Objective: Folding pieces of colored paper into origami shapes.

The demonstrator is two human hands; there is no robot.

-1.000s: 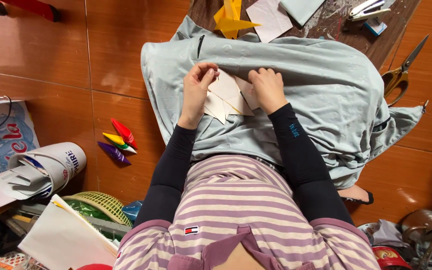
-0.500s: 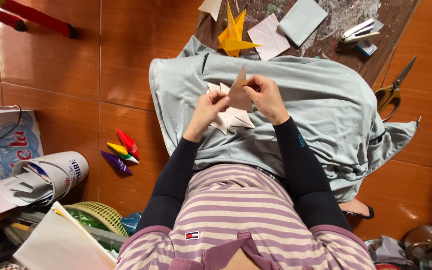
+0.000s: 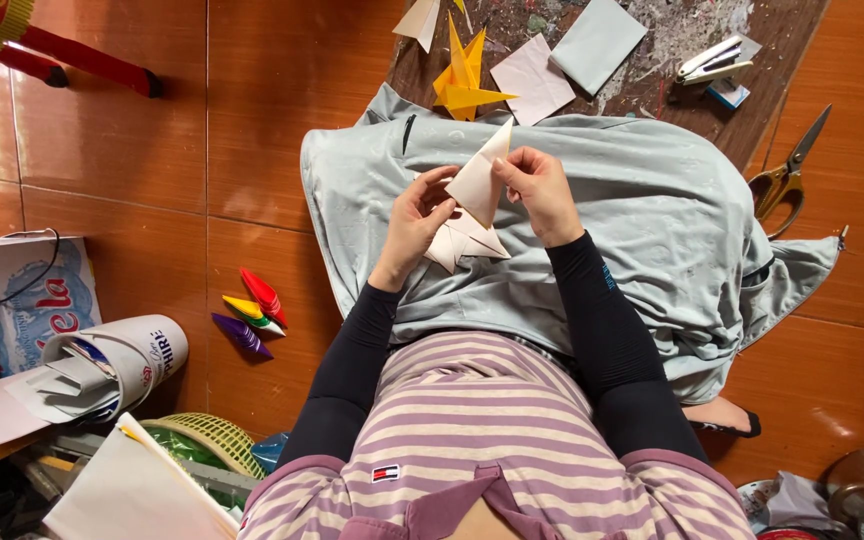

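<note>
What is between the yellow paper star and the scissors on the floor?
In the head view, between the yellow paper star and the scissors lie a pale pink paper square, a light blue-grey paper square and a stapler.

Purple-and-white striped polo shirt [image 3: 472, 420], mauve collar and cuffs, small rectangular logo patch on chest. Tight black undersleeves [image 3: 592, 320] run to both wrists, the right one with a small blue mark; left hand [image 3: 414, 222] and right hand [image 3: 540, 190] ungloved. Pale grey-blue cloth [image 3: 652, 230] covers the lap.
</note>
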